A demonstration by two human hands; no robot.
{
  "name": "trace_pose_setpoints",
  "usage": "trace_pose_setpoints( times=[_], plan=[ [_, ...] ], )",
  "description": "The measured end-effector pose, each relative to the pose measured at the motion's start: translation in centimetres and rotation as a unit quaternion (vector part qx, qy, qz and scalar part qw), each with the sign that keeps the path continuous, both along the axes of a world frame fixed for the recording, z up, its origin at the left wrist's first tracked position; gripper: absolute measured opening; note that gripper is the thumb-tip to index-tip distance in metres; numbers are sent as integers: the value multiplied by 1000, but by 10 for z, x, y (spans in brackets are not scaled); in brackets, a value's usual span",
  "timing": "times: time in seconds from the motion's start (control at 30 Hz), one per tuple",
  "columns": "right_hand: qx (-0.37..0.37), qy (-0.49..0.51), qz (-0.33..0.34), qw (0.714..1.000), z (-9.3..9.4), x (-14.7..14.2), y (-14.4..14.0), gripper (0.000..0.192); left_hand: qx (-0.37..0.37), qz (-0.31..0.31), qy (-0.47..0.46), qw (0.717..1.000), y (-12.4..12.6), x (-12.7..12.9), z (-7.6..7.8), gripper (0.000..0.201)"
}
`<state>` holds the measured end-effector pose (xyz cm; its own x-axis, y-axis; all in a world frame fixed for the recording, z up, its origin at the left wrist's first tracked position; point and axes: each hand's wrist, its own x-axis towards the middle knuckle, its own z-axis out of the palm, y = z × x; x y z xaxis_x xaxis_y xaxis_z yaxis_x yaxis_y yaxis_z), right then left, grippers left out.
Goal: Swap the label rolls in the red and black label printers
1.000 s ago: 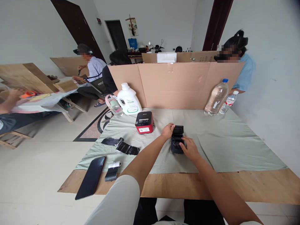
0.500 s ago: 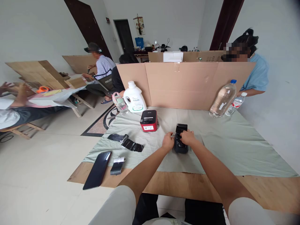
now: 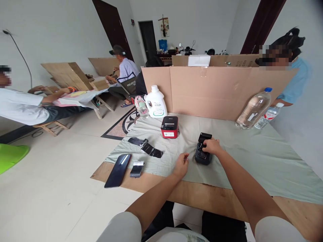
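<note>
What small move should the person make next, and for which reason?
Perhaps bring the left hand to the device to steady it: its lid stands open and the right hand is at its open top, while the left hand rests apart and seems to hold nothing.

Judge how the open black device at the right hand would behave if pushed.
The black device likely wouldn't roll, being boxy. Its raised lid would probably swing if knocked, and the wrinkled cloth beneath might bunch up.

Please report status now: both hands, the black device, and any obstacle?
Right hand on black device. Left hand apart from it. Device on pale cloth, lid raised. Nothing visible in the way.
</note>
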<state>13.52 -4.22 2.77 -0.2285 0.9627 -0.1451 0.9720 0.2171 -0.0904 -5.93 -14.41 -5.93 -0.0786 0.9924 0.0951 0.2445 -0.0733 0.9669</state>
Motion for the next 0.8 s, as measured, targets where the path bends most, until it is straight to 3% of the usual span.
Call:
trace_pose_setpoints(
  times=[0.3, 0.47, 0.8],
  plan=[
    [44, 112, 26, 992, -18, 12, -6, 28, -56, -38, -61, 996, 9, 9, 13, 19],
    [24, 112, 43, 993, -21, 12, -6, 39, -55, -68, -12, 996, 14, 20, 25, 21],
    [79, 167, 75, 980, -24, 21, -14, 27, -40, -82, 12, 996, 21, 27, 27, 22]
  ],
)
